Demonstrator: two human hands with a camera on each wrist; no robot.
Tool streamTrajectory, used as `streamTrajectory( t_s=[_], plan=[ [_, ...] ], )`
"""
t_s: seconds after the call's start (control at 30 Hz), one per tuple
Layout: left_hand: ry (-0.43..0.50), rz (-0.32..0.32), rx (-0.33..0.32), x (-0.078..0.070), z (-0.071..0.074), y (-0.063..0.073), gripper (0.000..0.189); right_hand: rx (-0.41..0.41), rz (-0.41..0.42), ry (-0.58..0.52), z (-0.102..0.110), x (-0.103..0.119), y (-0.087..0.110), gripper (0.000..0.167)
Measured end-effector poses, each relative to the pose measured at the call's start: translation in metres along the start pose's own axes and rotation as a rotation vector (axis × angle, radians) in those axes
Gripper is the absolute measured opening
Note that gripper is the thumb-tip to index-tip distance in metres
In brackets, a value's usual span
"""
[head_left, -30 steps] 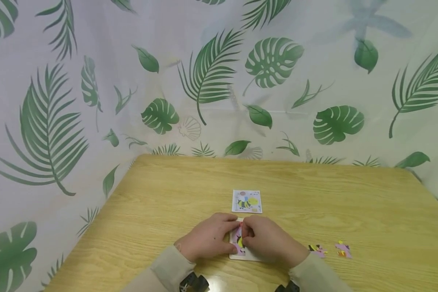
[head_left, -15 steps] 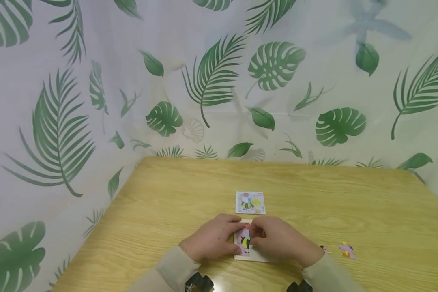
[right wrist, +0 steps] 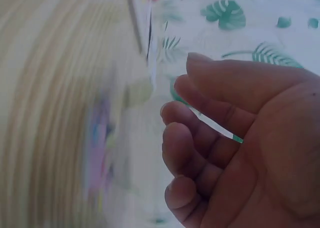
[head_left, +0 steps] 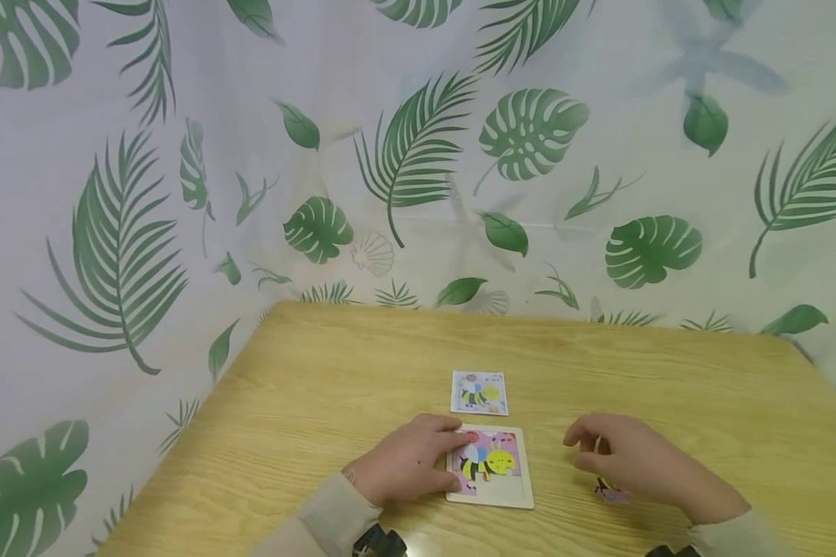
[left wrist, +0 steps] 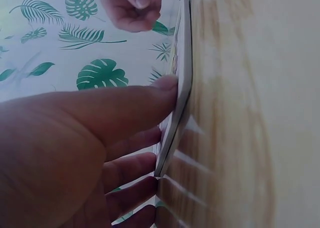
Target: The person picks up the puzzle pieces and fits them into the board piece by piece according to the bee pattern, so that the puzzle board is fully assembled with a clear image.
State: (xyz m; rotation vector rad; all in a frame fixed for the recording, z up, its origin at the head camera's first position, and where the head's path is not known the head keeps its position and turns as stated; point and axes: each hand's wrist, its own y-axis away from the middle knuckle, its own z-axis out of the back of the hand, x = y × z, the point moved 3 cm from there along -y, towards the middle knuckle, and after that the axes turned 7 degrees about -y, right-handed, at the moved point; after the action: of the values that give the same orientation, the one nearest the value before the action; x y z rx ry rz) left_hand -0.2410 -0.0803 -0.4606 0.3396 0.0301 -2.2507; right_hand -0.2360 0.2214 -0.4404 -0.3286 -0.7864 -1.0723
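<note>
A square bee jigsaw puzzle with a pale frame lies on the table. Pieces fill its top and left side, and its lower right shows bare backing. My left hand rests on the puzzle's left side, thumb and index tips on its surface. In the left wrist view, the thumb presses at the near edge of the puzzle board, other fingers beside it. My right hand hovers to the right, fingers loosely bent and holding nothing. Under it shows a loose puzzle piece, partly hidden.
A square picture card with the same bee lies just behind the puzzle. The wooden table reaches back to a leaf-print curtain. In the right wrist view, loose pieces are blurred.
My right hand has left the puzzle and moved right, over the loose pieces. The bee's yellow head, hidden behind that hand before, now shows in the puzzle. The left hand stays in place.
</note>
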Motion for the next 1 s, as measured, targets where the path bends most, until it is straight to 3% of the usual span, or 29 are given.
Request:
streamTrajectory(
  t_s=[0.3,0.53,0.83,1.0],
  plan=[
    [0.014,-0.014,0.001,0.0,0.002,0.002,0.058,0.013,0.096,0.003,0.013,-0.03,0.023,0.025],
    [0.018,-0.002,0.004,0.001,0.001,0.004,0.058,0.03,-0.009,0.074,0.015,-0.041,0.032,0.032],
    [0.05,0.005,0.015,0.001,0.001,0.004,0.06,0.046,-0.07,0.03,0.012,-0.049,0.043,0.036],
    [0.062,0.01,0.019,0.003,0.001,0.004,0.06,0.042,-0.039,0.047,0.009,-0.051,0.042,0.033]
  ],
)
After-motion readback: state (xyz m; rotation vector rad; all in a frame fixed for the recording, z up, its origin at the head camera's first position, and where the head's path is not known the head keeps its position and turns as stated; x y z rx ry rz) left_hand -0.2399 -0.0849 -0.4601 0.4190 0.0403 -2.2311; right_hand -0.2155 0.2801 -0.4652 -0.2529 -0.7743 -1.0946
